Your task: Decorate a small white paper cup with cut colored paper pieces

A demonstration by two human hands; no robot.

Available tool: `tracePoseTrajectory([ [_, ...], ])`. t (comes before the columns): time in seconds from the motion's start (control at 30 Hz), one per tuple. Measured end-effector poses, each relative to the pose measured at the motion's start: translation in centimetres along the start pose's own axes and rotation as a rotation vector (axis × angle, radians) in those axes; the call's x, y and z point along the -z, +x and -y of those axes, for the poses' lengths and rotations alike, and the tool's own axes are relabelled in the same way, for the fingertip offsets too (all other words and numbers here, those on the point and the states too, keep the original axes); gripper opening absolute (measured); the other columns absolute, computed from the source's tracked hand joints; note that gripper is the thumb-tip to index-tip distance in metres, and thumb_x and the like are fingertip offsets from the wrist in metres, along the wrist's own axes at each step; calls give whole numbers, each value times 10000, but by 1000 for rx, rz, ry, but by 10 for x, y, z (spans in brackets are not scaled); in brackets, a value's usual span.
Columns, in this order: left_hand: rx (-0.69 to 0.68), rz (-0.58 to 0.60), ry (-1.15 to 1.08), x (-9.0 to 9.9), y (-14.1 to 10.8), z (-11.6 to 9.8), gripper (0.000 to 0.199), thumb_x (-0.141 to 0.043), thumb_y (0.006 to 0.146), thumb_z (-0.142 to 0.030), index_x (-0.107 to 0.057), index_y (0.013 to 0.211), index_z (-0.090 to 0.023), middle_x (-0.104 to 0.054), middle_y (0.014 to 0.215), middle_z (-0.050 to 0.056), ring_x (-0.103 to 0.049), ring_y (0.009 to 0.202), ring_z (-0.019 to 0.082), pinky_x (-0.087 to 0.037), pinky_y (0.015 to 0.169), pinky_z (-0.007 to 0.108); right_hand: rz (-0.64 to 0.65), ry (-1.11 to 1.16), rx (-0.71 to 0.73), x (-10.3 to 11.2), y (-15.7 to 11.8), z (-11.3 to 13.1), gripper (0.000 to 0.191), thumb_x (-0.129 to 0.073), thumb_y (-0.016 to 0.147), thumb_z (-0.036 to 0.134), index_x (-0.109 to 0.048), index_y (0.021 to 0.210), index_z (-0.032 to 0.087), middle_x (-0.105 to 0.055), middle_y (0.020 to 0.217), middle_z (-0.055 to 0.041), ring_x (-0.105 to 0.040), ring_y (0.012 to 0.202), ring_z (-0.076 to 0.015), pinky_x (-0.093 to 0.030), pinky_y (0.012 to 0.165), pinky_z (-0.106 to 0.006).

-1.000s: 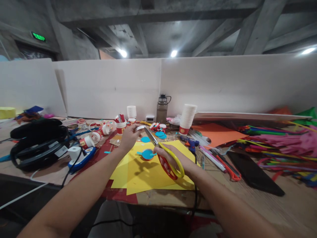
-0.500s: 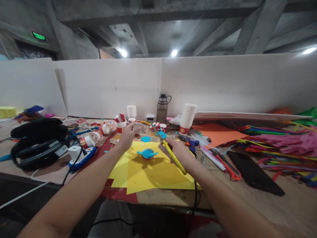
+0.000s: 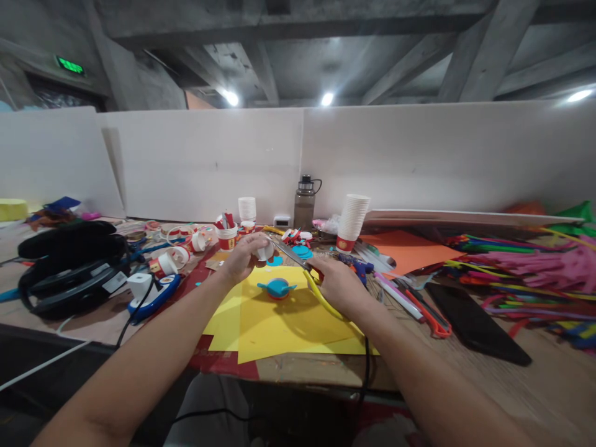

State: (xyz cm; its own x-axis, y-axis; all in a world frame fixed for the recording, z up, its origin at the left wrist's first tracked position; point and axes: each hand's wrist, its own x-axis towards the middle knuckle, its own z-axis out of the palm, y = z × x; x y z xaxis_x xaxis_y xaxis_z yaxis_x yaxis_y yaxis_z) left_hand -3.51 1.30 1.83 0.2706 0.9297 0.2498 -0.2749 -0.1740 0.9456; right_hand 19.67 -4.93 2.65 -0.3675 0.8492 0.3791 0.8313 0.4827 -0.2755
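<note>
**Scissors meet a scrap of white over yellow paper**

At the far left of the table I see a bulky black fabric case (image 3: 69, 288), open, and beside it a blue-and-white power strip (image 3: 156, 303). Next come red-banded white paper cups (image 3: 164, 266) lying on their sides, then an upright red-and-white paper cup (image 3: 228, 239) with red pieces poking out.

The left hand (image 3: 243, 257) is raised beyond the yellow paper sheets (image 3: 298, 335), pinching a small white piece (image 3: 266, 252) between thumb and fingers. Nearer the person, a round turquoise disc with two side tabs (image 3: 278, 287) lies on the sheets. Long metal scissors with yellow handles (image 3: 320, 297) point leftward, their tips at the white piece; from here the blades look nearly closed, though I can't be sure. The right hand (image 3: 339, 284) is curled around the handles, fingers partly hidden.

Behind stands a grey, black-lidded bottle (image 3: 304, 208), with a tall stack of white paper cups (image 3: 354, 220) to its right. Farther right are a flat orange sheet (image 3: 410, 251), a black slab like a phone (image 3: 477, 323) and bright fuzzy craft stems (image 3: 535, 264).
</note>
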Motion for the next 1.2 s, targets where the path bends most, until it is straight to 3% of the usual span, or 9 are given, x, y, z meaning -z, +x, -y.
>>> tracePoseTrajectory([
  [0.7,33,-28,8,-2,0,-2,242,-662,657,-352,-533,711,-155,-646,578,42,-540,457,114,-244,365,177,28,-38,-5,0,-1,0,370,-590,850,419,-668,1170,251,-715,1023,-78,-639,832,-192,-416,670,-247],
  [1.0,27,-25,19,-1,1,-3,242,-661,656,-355,-530,699,-156,-640,563,41,-531,442,110,-237,356,172,53,-82,-8,1,-2,2,418,-556,877,420,-632,1246,239,-706,1118,-92,-641,986,-217,-448,806,-255],
  [1.2,35,26,31,0,0,0,222,-646,687,-336,-528,767,-165,-670,617,56,-569,477,131,-261,357,171,54,-161,-37,-1,-2,0,441,-531,882,334,-583,1314,266,-694,1163,-82,-636,1029,-222,-450,835,-266],
])
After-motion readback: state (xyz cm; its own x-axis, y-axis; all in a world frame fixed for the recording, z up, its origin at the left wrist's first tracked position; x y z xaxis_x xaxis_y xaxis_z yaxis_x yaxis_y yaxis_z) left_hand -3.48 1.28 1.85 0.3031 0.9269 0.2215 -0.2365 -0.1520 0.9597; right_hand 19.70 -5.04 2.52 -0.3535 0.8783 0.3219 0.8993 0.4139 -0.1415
